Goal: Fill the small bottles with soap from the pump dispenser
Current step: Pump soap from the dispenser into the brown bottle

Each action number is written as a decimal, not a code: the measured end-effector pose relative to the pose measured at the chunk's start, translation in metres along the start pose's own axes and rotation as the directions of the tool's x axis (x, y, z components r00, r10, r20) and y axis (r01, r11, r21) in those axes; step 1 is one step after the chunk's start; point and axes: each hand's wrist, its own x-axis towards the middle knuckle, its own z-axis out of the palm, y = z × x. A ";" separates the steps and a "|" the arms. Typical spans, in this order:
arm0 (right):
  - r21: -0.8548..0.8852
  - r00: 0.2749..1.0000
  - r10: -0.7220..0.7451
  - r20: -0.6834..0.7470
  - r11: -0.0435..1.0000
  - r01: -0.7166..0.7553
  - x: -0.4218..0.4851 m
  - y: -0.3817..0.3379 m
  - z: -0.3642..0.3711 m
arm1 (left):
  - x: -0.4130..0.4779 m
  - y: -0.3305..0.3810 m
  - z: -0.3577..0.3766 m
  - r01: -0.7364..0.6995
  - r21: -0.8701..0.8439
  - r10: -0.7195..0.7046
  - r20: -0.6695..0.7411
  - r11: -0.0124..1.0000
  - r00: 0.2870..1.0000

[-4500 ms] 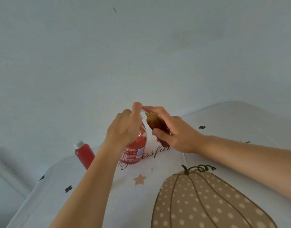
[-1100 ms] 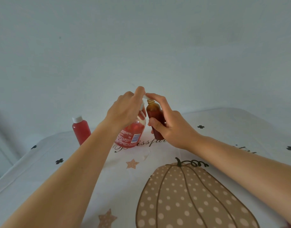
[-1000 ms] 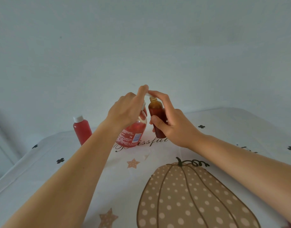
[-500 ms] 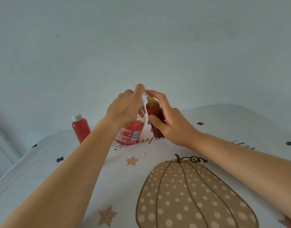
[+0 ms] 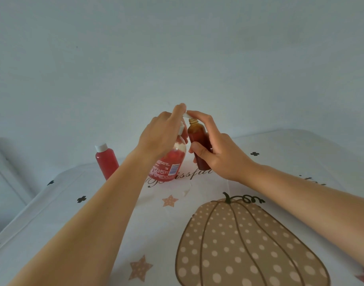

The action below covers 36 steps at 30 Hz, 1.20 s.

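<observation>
Setting: pale bare wall behind a table under a white cloth (image 5: 53, 213) with a pumpkin print (image 5: 249, 244), stars and script lettering.
Dispenser: the pump dispenser (image 5: 170, 166) stands upright on the cloth towards the far edge. It has a clear body with red soap in the lower part. Its white spout (image 5: 186, 115) points right.
Left hand: the left hand (image 5: 160, 137) is closed over the pump head, index finger laid along the top and thumb tucked behind the neck.
Right hand: the right hand (image 5: 220, 155) grips the brown bottle (image 5: 197, 139), thumb across its front. The index fingertip is raised to the spout tip.
Brown bottle: uncapped, close to upright and just beside the dispenser, with its mouth directly under the spout. The dark fill appears to reach the shoulder, though the tinted wall makes the level uncertain. Whether its base rests on the cloth cannot be told.
Capped bottle: the red bottle (image 5: 106, 162) with a white cap stands apart, left of the dispenser. It looks full and is judged finished.
Step in hand: pumping soap into the second small bottle, judged near its end.
Next move: a short, gentle press with the mouth held centred under the spout. Check the level before each further stroke, then find a cap; none is in view.
Risk: overflow at the narrow neck, or drips on the cloth when the bottle is drawn away.
</observation>
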 end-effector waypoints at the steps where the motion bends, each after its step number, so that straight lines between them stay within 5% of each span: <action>1: -0.001 1.000 -0.003 -0.012 1.000 0.003 0.001 0.000 0.000 | -0.001 -0.002 0.001 -0.014 -0.055 0.013 -0.028 0.998 1.000; 6: -0.014 0.997 -0.023 -0.071 1.000 0.022 0.003 0.002 -0.005 | -0.010 -0.009 0.010 -0.222 -0.352 0.162 -0.190 0.909 0.968; 16: 0.022 0.982 0.151 -0.114 0.989 -0.149 0.006 0.014 -0.011 | -0.007 -0.029 0.031 -0.416 -0.197 0.311 -0.409 0.888 0.858; 24: 0.000 0.973 0.157 -0.166 0.987 -0.160 0.008 0.018 -0.008 | -0.006 -0.042 0.033 -0.441 -0.170 0.335 -0.434 0.881 0.837; 30: -0.026 0.972 0.145 -0.184 0.988 -0.152 0.014 0.021 -0.005 | -0.004 -0.042 0.032 -0.456 -0.042 0.357 -0.559 0.889 0.748; 36: -0.022 0.979 0.104 -0.176 0.994 -0.109 0.015 0.017 -0.002 | -0.006 -0.040 0.032 -0.452 -0.013 0.381 -0.517 0.892 0.766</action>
